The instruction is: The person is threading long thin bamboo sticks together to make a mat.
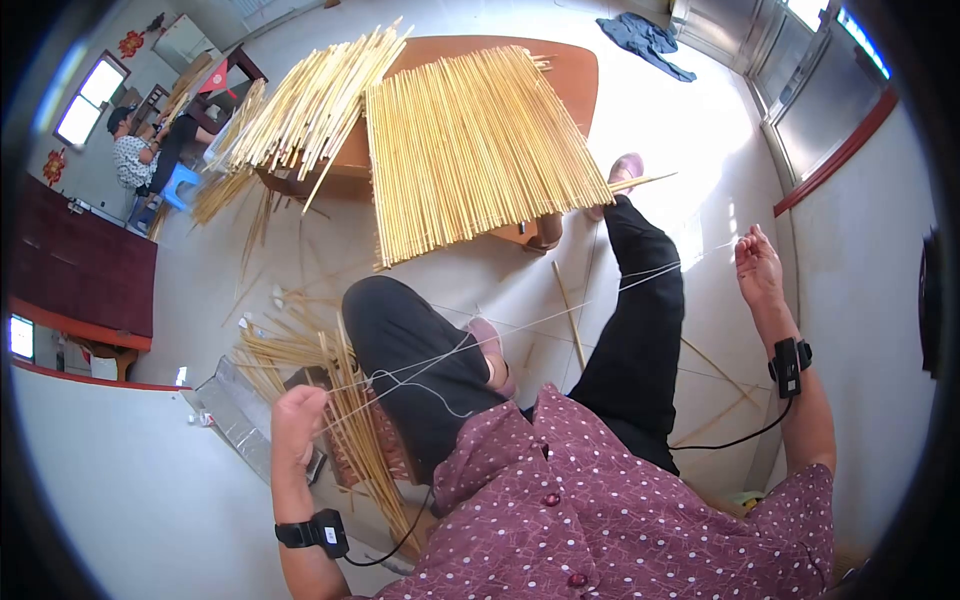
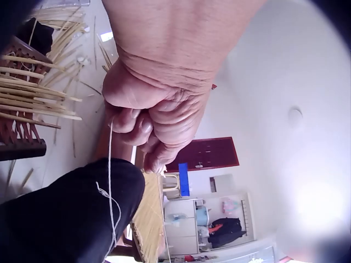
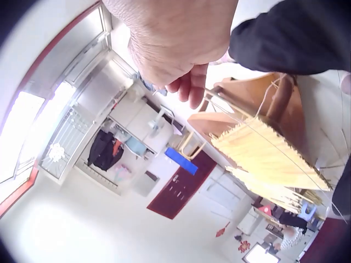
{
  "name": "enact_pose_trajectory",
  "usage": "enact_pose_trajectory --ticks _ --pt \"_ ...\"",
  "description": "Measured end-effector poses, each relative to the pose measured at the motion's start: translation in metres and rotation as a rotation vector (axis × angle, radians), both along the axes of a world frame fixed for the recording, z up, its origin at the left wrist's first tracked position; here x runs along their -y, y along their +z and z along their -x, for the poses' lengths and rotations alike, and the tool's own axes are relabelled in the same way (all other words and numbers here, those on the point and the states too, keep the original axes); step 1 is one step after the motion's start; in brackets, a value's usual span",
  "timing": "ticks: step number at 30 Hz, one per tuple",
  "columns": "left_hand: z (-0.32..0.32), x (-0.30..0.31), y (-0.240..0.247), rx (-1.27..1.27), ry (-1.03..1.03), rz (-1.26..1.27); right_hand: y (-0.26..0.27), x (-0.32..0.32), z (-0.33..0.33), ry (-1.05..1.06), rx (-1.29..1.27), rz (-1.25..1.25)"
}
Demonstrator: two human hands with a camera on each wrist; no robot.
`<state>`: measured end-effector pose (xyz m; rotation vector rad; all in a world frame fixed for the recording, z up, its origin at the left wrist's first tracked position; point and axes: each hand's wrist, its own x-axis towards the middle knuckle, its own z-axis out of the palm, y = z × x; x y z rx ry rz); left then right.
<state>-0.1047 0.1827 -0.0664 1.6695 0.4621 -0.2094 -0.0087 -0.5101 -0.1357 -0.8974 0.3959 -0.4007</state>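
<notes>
A thin white string (image 1: pixel 418 384) runs across the lap between the two raised hands, with a loose loop and tail over the left thigh. My left hand (image 1: pixel 298 425) is curled round one end; in the left wrist view the string (image 2: pixel 109 159) hangs from between its bent fingers. Raised at the far right, my right hand (image 1: pixel 760 268) pinches the other end between thumb and fingers. Past the knees, a mat of straw-coloured sticks (image 1: pixel 480 150) bound side by side lies on a brown table (image 1: pixel 570 80), its near edge overhanging.
Loose sticks (image 1: pixel 310 100) are heaped on the table's left side. Another bundle (image 1: pixel 365 440) lies on a low rack beside the left leg, and stray sticks are scattered on the tiled floor. Someone sits on a blue stool (image 1: pixel 180 185) at the far left. White walls flank both arms.
</notes>
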Motion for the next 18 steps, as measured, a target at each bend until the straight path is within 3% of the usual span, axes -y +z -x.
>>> enact_pose_trajectory --ticks 7,12,18 --pt "-0.006 -0.033 -0.021 -0.095 0.042 0.023 -0.072 0.094 0.027 -0.343 -0.194 0.125" --pt "0.004 -0.069 -0.042 -0.275 0.035 -0.034 -0.107 0.143 0.071 -0.7 -0.396 0.406" --pt "0.013 -0.101 -0.045 -0.375 0.037 -0.109 -0.135 0.174 0.102 -0.841 -0.538 0.518"
